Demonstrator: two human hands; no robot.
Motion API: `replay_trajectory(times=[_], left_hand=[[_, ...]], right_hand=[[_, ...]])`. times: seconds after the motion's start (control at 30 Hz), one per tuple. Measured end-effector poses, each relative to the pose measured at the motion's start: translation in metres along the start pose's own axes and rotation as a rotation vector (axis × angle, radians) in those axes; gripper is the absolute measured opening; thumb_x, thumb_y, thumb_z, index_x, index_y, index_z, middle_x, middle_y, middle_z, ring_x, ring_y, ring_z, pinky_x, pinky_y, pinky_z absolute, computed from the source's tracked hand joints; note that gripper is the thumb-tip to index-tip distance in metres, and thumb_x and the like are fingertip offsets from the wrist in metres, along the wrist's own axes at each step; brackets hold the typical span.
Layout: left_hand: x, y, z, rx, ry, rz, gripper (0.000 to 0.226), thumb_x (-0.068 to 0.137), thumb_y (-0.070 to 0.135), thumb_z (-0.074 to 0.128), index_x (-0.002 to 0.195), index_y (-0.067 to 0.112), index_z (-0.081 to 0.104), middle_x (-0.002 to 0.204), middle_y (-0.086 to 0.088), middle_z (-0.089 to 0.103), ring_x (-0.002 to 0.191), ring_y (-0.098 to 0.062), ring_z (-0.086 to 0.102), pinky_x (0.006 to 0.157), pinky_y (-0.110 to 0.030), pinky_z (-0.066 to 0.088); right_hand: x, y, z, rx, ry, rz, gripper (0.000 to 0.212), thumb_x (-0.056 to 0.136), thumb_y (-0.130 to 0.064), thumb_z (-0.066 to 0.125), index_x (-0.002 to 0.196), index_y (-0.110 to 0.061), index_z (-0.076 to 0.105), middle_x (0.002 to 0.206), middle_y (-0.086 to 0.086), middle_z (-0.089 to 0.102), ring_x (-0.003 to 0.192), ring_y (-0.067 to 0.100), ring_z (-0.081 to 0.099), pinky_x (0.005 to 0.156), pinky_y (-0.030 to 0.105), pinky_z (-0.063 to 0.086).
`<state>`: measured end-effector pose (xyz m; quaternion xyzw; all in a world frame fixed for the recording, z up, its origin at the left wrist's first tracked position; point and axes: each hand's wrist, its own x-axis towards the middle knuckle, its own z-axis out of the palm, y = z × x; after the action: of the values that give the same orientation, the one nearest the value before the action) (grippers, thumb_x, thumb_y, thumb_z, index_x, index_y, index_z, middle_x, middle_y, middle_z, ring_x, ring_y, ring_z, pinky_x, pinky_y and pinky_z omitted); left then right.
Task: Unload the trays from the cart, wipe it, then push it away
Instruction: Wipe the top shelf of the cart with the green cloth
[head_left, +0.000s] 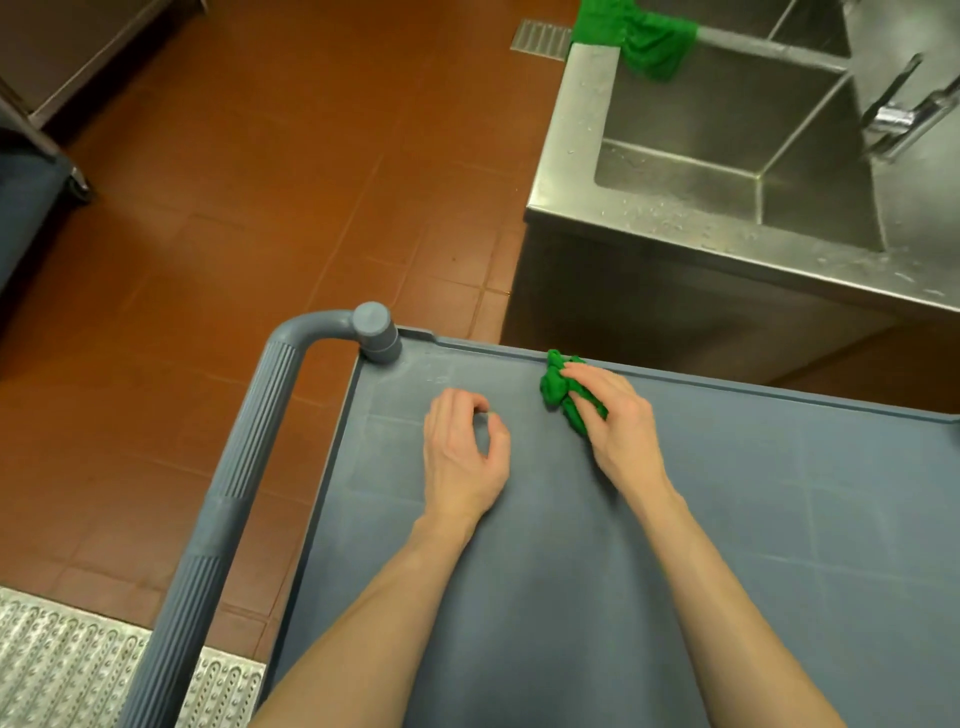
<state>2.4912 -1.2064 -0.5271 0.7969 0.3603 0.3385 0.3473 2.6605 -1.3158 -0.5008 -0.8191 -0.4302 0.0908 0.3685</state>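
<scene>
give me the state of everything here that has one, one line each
cart top: bare, no trays on the part in view
green cloth: bunched up, on the cart top near its far rim
right hand: grips the green cloth
left hand: fingers loosely curled, holds nothing
sink: no standing water visible, rim spotted with droplets
second green cloth: draped over the sink rim

Both hands are lying on the cart top (727, 519): left hand (462, 457) nearer the handle (228, 499), right hand (618, 421) resting on a cloth (561, 389) by the far rim. The sink (727, 156) is standing beyond, another cloth (649, 41) draping its edge.
</scene>
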Motion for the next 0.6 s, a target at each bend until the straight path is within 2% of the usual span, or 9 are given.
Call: replay_trajectory(times=[0.07,0.13,0.2,0.27,0.33,0.37,0.47,0.53,0.6], left_hand=[[-0.001,0.0,0.0,0.009,-0.013,-0.01,0.014,0.095,0.02,0.053,0.093,0.006,0.057,0.091,-0.005,0.054,0.087,-0.026,0.052,0.08,-0.042,0.046],[-0.001,0.001,0.0,0.017,-0.016,-0.024,0.016,0.095,0.021,0.052,0.094,0.007,0.059,0.092,-0.005,0.056,0.087,-0.025,0.053,0.081,-0.042,0.046],[0.0,0.002,0.001,0.025,-0.014,-0.032,0.017,0.095,0.022,0.051,0.094,0.007,0.06,0.092,-0.005,0.058,0.087,-0.026,0.053,0.082,-0.042,0.046],[0.0,0.004,0.003,0.028,-0.024,-0.029,0.019,0.095,0.023,0.051,0.095,0.008,0.061,0.093,-0.004,0.059,0.089,-0.024,0.054,0.083,-0.04,0.046],[-0.002,0.008,0.006,0.009,-0.044,-0.022,0.02,0.096,0.025,0.05,0.099,0.009,0.061,0.095,-0.002,0.06,0.091,-0.02,0.053,0.086,-0.036,0.045],[-0.004,0.012,0.007,-0.006,-0.052,-0.021,0.02,0.097,0.025,0.05,0.101,0.009,0.062,0.098,-0.001,0.062,0.093,-0.018,0.054,0.088,-0.032,0.044],[-0.01,0.03,0.01,-0.055,-0.088,-0.015,0.023,0.097,0.026,0.05,0.108,0.011,0.063,0.106,0.0,0.064,0.101,-0.015,0.057,0.093,-0.02,0.039],[-0.016,0.042,0.011,-0.08,-0.138,0.011,0.025,0.098,0.028,0.049,0.112,0.012,0.063,0.109,0.002,0.064,0.104,-0.012,0.056,0.095,-0.009,0.035],[-0.025,0.057,0.012,-0.103,-0.192,0.023,0.027,0.099,0.03,0.048,0.114,0.012,0.063,0.112,0.002,0.065,0.106,-0.012,0.058,0.097,-0.008,0.034]], right_hand=[[-0.015,0.01,-0.019,0.06,0.078,0.205,0.029,0.097,-0.001,0.068,0.123,-0.011,0.075,0.127,0.003,0.072,0.117,0.013,0.064,0.105,0.01,0.039],[-0.025,0.014,-0.036,0.24,0.148,0.433,0.024,0.1,-0.004,0.066,0.119,-0.016,0.075,0.117,-0.001,0.075,0.107,0.007,0.068,0.09,0.001,0.042],[-0.032,0.014,-0.049,0.523,0.21,0.633,0.025,0.102,-0.004,0.063,0.123,-0.014,0.072,0.107,-0.006,0.075,0.093,0.003,0.07,0.078,0.003,0.049],[-0.038,0.007,-0.059,0.926,0.206,0.798,0.03,0.104,-0.004,0.056,0.132,-0.006,0.067,0.114,0.0,0.076,0.091,0.006,0.074,0.08,0.014,0.057],[-0.048,-0.005,-0.069,1.249,0.158,0.863,0.039,0.101,-0.012,0.054,0.138,-0.006,0.063,0.131,0.007,0.072,0.111,0.014,0.072,0.09,0.024,0.059],[-0.054,-0.011,-0.074,1.347,0.148,0.888,0.043,0.099,-0.021,0.054,0.139,-0.009,0.064,0.137,0.007,0.069,0.118,0.016,0.07,0.09,0.026,0.058],[-0.075,-0.024,-0.088,1.545,0.22,0.951,0.045,0.105,-0.038,0.045,0.127,-0.012,0.074,0.134,0.01,0.071,0.109,0.02,0.075,0.079,0.028,0.061],[-0.091,-0.028,-0.095,1.592,0.282,0.942,0.055,0.103,-0.05,0.045,0.13,-0.01,0.071,0.132,0.013,0.072,0.106,0.022,0.076,0.086,0.032,0.061],[-0.109,-0.036,-0.107,1.602,0.318,0.917,0.06,0.094,-0.055,0.054,0.127,-0.01,0.074,0.129,0.013,0.073,0.103,0.022,0.076,0.088,0.032,0.061]])
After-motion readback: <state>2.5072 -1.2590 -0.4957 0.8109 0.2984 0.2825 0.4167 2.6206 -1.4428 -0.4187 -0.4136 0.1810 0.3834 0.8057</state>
